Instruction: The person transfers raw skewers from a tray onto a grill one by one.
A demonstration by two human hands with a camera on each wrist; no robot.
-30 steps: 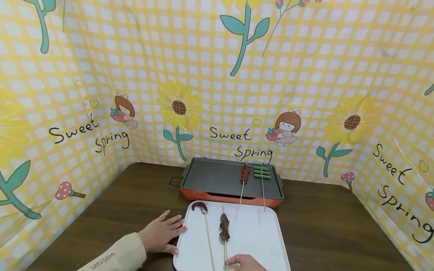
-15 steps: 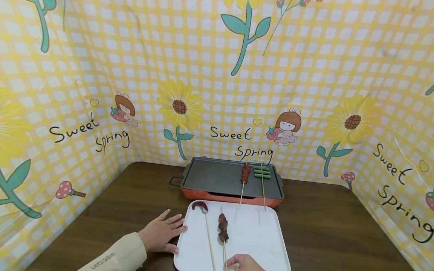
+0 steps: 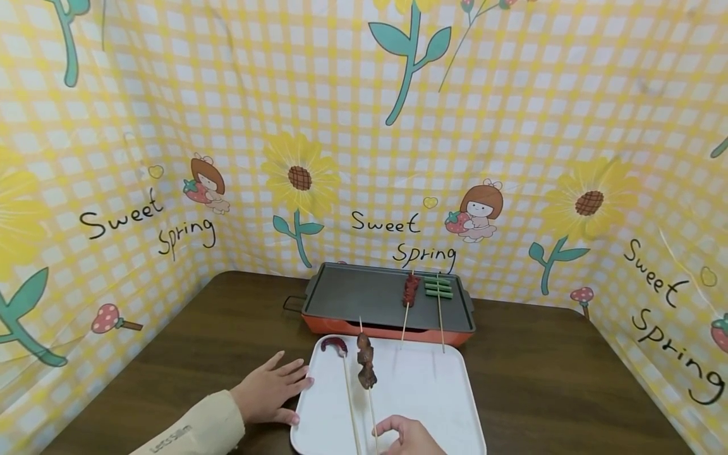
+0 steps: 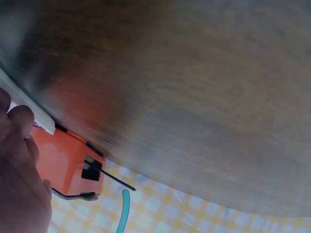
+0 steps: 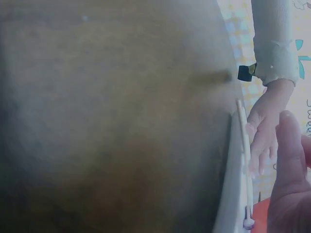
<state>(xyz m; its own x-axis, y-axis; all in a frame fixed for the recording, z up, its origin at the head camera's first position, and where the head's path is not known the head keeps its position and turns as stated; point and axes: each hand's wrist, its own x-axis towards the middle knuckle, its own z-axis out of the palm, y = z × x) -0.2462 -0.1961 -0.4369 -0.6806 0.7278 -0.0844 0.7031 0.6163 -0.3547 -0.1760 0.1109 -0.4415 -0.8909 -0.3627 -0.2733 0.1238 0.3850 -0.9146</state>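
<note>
- Pinched between thumb and forefinger of the right hand, the stick of a brown meat skewer slanted up over a white tray in the head view; its pointed tip overlapped the orange front of a griddle.
- Left of it on the tray lay a skewer with a curved, dark-red piece; the left hand, fingers spread and gripping nothing, touched the tray's left rim.
- On the griddle's right side, a red meat skewer lay beside a green vegetable skewer, both sticks reaching past the front edge.
- From the left wrist, the left hand's fingers met the tray edge, near the griddle's orange side and black wire handle, above the dark tabletop.
- From the right wrist, the right thumb rose in front of the beige left sleeve; that view alone could not tell the grip. A pale stick ran along the tray.
</note>
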